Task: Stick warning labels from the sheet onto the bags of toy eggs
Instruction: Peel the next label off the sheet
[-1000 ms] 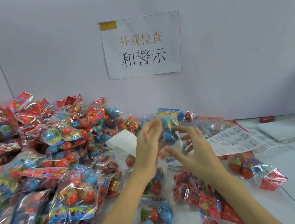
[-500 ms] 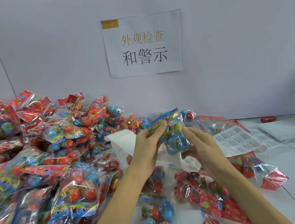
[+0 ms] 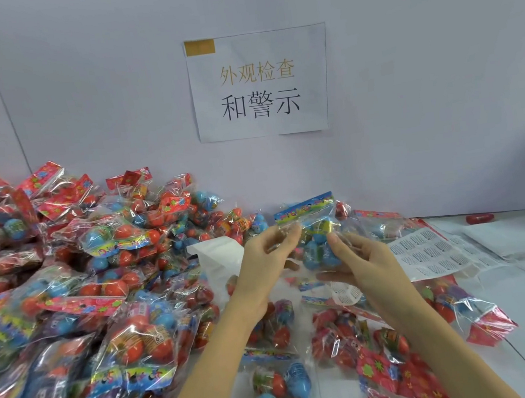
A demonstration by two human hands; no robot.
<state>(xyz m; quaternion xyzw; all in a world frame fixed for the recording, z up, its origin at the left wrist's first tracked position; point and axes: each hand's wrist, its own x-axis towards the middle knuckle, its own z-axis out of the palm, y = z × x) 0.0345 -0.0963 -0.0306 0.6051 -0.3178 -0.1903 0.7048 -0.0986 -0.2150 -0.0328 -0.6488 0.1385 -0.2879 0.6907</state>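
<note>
Clear plastic bag of blue toy eggs (image 3: 317, 241) pinched by both left hand (image 3: 264, 261) and right hand (image 3: 366, 262), one white label sheet (image 3: 433, 254) at table's right edge.

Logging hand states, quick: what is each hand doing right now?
Left hand: pinches the bag of blue eggs near its top.
Right hand: holds the same bag's lower part, fingers curled round it.

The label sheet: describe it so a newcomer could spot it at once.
Start at the paper sign on the wall, then drop to the table's right side. The label sheet lies flat there, right of the hands, partly over red bags. Unlike the blank white sheets beside it, it carries rows of small printed rectangles.
</note>
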